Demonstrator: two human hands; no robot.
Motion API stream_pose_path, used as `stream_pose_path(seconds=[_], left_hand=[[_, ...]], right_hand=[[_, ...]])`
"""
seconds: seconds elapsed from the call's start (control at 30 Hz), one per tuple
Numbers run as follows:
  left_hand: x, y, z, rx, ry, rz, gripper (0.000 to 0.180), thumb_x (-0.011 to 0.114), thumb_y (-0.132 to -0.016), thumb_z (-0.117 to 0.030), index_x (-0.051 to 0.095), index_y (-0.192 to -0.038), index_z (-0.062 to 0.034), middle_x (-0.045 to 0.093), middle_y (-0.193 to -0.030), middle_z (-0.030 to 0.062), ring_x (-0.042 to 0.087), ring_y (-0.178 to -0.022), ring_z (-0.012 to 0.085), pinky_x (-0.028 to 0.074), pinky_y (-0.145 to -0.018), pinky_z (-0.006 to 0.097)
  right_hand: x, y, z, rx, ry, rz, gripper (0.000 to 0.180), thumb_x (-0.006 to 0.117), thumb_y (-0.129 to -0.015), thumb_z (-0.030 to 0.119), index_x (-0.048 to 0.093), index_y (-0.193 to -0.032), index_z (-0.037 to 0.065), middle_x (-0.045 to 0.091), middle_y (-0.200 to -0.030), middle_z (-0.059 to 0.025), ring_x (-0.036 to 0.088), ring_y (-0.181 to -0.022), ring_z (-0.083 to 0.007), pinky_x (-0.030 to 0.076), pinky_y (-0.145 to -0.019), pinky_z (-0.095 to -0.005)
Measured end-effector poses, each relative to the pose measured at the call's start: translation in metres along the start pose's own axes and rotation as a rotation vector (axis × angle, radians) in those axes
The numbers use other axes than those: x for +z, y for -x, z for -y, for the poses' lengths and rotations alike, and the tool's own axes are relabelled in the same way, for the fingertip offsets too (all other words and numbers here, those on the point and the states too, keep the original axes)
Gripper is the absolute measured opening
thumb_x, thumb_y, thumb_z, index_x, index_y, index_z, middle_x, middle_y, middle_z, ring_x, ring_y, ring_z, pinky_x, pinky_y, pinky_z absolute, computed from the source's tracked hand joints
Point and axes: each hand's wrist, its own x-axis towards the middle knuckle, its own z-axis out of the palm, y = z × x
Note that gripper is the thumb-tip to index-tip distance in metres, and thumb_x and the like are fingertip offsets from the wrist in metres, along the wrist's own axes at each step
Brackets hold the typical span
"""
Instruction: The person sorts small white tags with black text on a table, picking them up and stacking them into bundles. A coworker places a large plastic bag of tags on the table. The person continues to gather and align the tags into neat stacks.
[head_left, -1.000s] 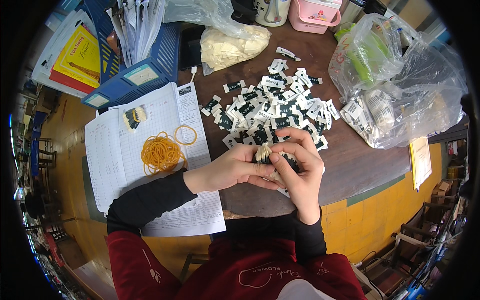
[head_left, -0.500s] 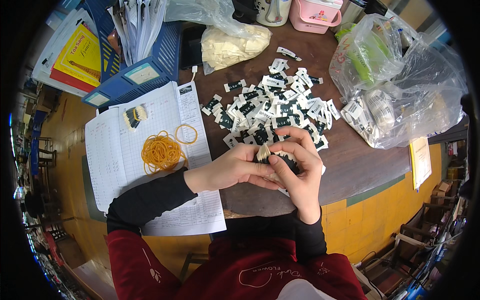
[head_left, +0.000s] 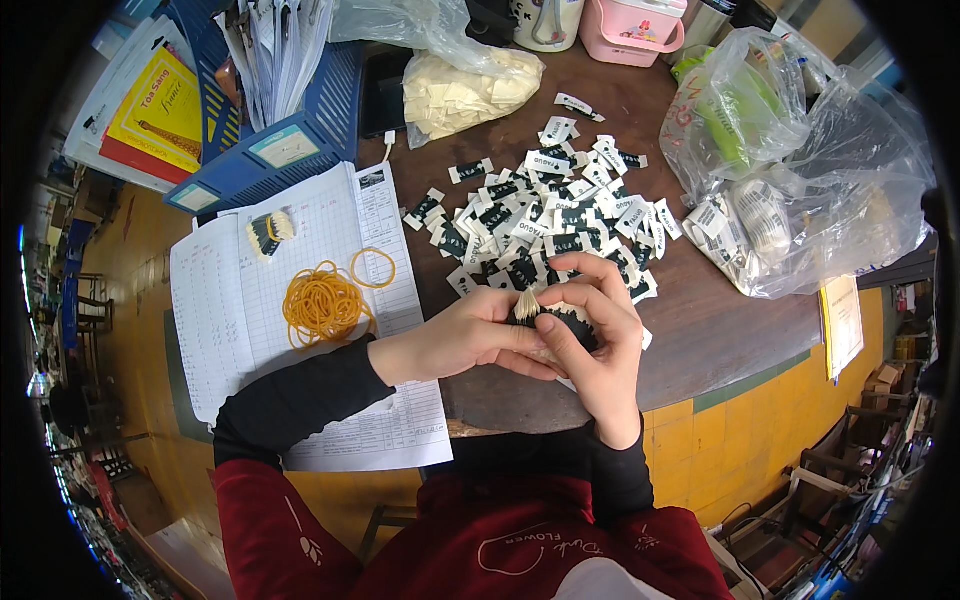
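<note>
From the head camera, both hands meet at the near edge of the brown table [head_left: 720, 330]. The left hand [head_left: 470, 340] and the right hand [head_left: 595, 335] squeeze a small stack of black and white tags [head_left: 545, 312] between them. Just behind the hands lies a big pile of loose tags [head_left: 545, 215]. To the left, yellow rubber bands [head_left: 322, 303] sit on a paper sheet [head_left: 230, 330], near one tied tag bundle [head_left: 268, 232].
</note>
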Motion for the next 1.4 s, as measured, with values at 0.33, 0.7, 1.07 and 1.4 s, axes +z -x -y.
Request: stream_pose_path(seconds=[0.33, 0.7, 1.07, 1.4], left_hand=[[0.0017, 0.0006, -0.0021, -0.001, -0.027, -0.003, 0.027, 0.055, -0.098, -0.008, 0.052, -0.122, 0.0056, 0.060, -0.116, 0.0125, 0.064, -0.110, 0.0233, 0.057, -0.096, 0.042], [0.0004, -0.0002, 0.0006, 0.007, -0.034, -0.008, 0.025, 0.055, -0.099, -0.007, 0.053, -0.121, 0.0045, 0.060, -0.116, 0.0111, 0.063, -0.111, 0.0220, 0.057, -0.096, 0.041], [-0.0003, 0.0000, 0.0016, 0.003, -0.054, -0.011, 0.027, 0.055, -0.099, -0.009, 0.050, -0.122, 0.0041, 0.059, -0.116, 0.0105, 0.063, -0.110, 0.0211, 0.057, -0.096, 0.040], [-0.0011, 0.0001, 0.0015, 0.009, -0.071, -0.003, 0.025, 0.054, -0.100, -0.009, 0.049, -0.121, 0.0042, 0.058, -0.115, 0.0098, 0.063, -0.109, 0.0193, 0.056, -0.096, 0.037]], right_hand=[[0.0016, 0.0003, 0.0001, 0.016, -0.009, -0.054, 0.015, 0.070, -0.079, -0.002, 0.070, -0.093, 0.001, 0.060, -0.119, -0.0115, 0.063, -0.086, -0.0167, 0.049, -0.079, -0.0295], [0.0008, 0.0018, 0.0021, -0.007, 0.033, -0.003, 0.015, 0.070, -0.078, -0.002, 0.069, -0.092, 0.002, 0.060, -0.119, -0.0120, 0.064, -0.087, -0.0191, 0.049, -0.080, -0.0299], [0.0013, 0.0008, 0.0020, -0.060, 0.084, 0.017, 0.017, 0.072, -0.077, 0.001, 0.070, -0.093, 0.002, 0.061, -0.118, -0.0115, 0.061, -0.084, -0.0193, 0.049, -0.074, -0.0300], [0.0044, 0.0013, 0.0071, 0.019, 0.061, 0.001, 0.016, 0.072, -0.075, 0.001, 0.069, -0.091, 0.000, 0.061, -0.118, -0.0112, 0.060, -0.089, -0.0164, 0.046, -0.083, -0.0294]])
